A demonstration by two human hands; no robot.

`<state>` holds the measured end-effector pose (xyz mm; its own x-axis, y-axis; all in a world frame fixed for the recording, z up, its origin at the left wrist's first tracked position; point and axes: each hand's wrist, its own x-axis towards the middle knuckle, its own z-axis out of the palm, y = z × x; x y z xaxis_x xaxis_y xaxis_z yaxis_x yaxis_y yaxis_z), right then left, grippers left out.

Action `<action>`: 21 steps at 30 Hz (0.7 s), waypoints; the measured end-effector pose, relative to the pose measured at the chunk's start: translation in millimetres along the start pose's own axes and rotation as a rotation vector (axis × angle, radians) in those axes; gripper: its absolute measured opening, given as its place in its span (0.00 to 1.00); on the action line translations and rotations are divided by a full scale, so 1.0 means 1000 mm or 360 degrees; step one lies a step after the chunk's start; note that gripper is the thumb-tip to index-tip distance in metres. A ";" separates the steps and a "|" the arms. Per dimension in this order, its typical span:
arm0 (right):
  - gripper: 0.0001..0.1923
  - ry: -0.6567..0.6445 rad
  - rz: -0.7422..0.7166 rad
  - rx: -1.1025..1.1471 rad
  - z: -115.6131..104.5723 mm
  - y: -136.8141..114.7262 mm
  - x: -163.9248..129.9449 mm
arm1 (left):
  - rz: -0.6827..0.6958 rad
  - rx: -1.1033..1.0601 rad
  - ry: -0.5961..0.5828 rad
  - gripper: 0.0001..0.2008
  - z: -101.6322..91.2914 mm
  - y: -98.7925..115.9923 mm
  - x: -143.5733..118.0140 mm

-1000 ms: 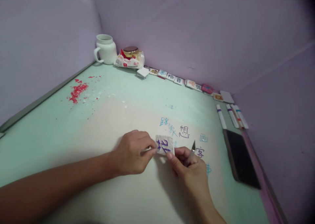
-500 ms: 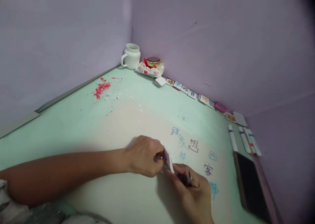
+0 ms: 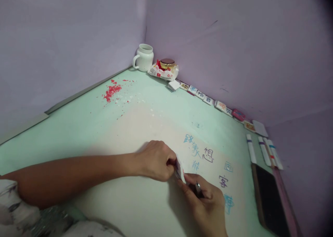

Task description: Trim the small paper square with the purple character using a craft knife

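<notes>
White and small, the square tile (image 3: 180, 170) stands tipped on edge between our two hands, near the middle of the pale green table (image 3: 78, 126), with purple ink showing on its face. Our left hand (image 3: 156, 160) pinches its left edge between thumb and fingertips, the grip narrow and closed on the tile. Our right hand (image 3: 205, 202) meets it from the near right; its fingers curl around a thin craft knife (image 3: 198, 188) while the fingertip props the tile's lower corner. We judge the trimming or carving as under way but unfinished: the knife tip is hidden behind the fingers, so we cannot tell whether it touches the tile.

Along the far wall lies a row of finished lettered tiles (image 3: 208, 100), with a white mug (image 3: 144, 58) and a gold-lidded jar (image 3: 167, 63) in the corner. Red shavings (image 3: 111, 90) lie scattered far left. Marker pens (image 3: 264, 150) and a dark phone (image 3: 270, 199) sit at the right, well apart from our hands. Written characters (image 3: 208, 154) mark the table just beyond the tile. Nothing crowds the hands.
</notes>
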<state>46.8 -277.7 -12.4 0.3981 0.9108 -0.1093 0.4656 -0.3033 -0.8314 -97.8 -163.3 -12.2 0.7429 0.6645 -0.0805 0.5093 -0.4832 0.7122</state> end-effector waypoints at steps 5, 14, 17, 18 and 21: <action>0.11 0.0012 0.0026 0.0035 0.002 -0.001 -0.002 | -0.0087 -0.0095 -0.0032 0.07 -0.002 0.002 0.001; 0.16 0.0128 0.0251 0.0159 0.005 -0.001 -0.003 | -0.0183 -0.0282 0.0003 0.05 0.003 -0.002 0.002; 0.17 0.0074 0.0363 0.0324 0.004 0.002 0.002 | -0.0200 -0.0347 0.0023 0.05 0.003 -0.001 0.001; 0.18 0.0038 0.0438 0.0417 0.003 0.004 0.004 | -0.0205 -0.0375 0.0031 0.05 0.003 -0.001 0.001; 0.22 -0.0035 0.0668 0.0776 0.002 0.009 0.010 | -0.0222 -0.0501 0.0059 0.05 0.003 -0.002 0.003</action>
<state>53.2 -270.5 -22.1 0.4497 0.7495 -0.4859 -0.1410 -0.4776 -0.8672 -95.6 -162.3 -15.8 0.6562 0.7350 -0.1708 0.4416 -0.1905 0.8768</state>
